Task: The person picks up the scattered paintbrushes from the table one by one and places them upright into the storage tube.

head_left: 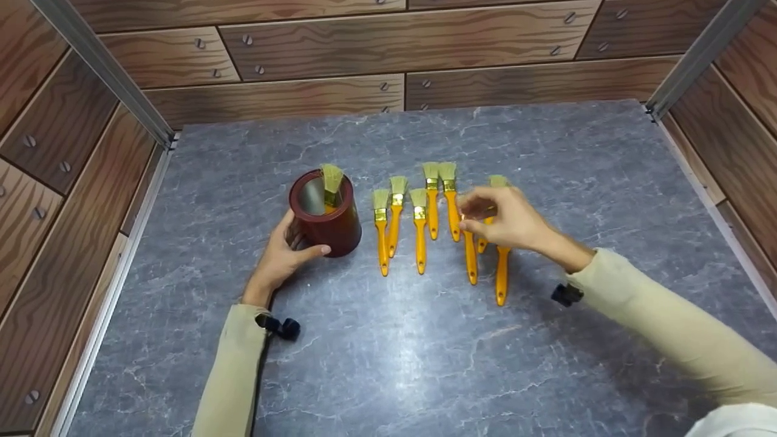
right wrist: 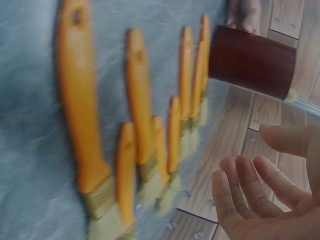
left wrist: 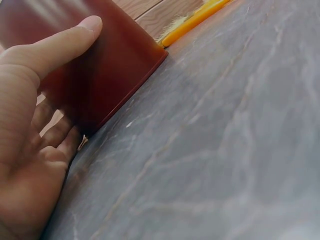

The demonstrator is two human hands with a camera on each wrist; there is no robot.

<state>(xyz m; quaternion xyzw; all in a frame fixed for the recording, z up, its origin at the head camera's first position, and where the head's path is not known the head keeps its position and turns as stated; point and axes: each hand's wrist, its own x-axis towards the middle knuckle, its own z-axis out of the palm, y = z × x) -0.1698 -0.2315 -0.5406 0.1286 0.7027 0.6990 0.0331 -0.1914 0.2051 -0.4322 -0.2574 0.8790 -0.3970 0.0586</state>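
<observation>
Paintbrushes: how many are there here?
9 visible: one paintbrush in the can, five brushes left of the right hand, three others partly hidden beneath it. The can might hide more.

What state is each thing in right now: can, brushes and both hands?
Dark red can: upright, open at the top.
Brush in the can: bristles up, leaning on the rim.
Loose brushes: eight, lying on the table, bristle ends away from the person.
Left hand: holding the can's side.
Right hand: empty, over the loose brushes, fingers loosely bent.
</observation>
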